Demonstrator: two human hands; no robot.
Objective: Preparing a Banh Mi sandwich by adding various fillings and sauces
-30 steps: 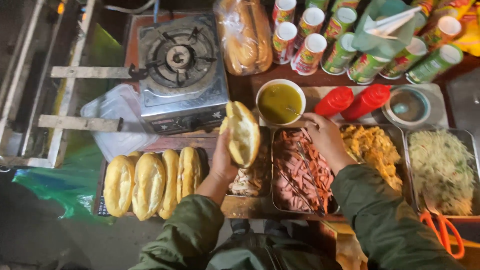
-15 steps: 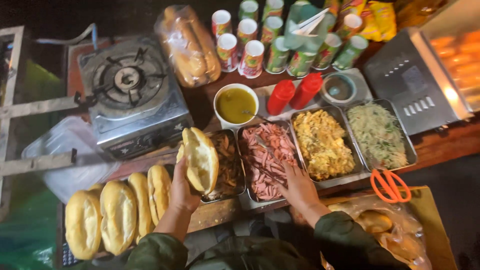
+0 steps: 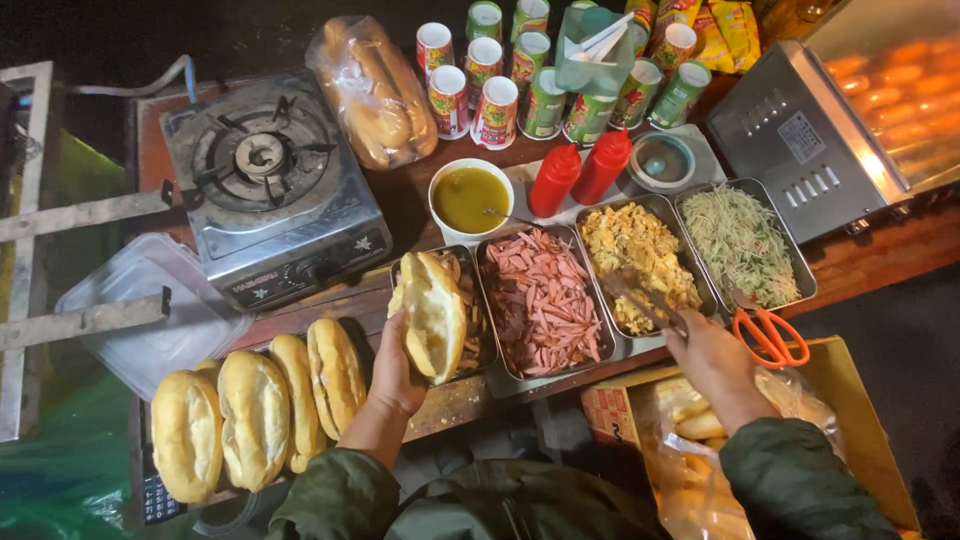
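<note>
My left hand (image 3: 396, 368) holds a split bread roll (image 3: 432, 312) upright over the leftmost metal tray (image 3: 480, 362). My right hand (image 3: 708, 352) grips metal tongs (image 3: 645, 300), whose tips reach into the tray of yellow scrambled egg (image 3: 640, 250). Between the two lies a tray of pink sliced ham (image 3: 545, 300). A tray of pale shredded vegetables (image 3: 742, 244) sits to the right of the egg.
Several whole rolls (image 3: 255, 410) line the counter's left front. A gas stove (image 3: 270, 190), bagged bread (image 3: 375, 92), a bowl of yellow sauce (image 3: 470, 198), two red squeeze bottles (image 3: 578, 172), cans (image 3: 495, 110), orange scissors (image 3: 770, 338) and a metal warmer box (image 3: 820, 140) surround the trays.
My right hand has left the ham tray, taken up tongs and moved right to the egg tray. The roll in my left hand stays near the leftmost tray.
</note>
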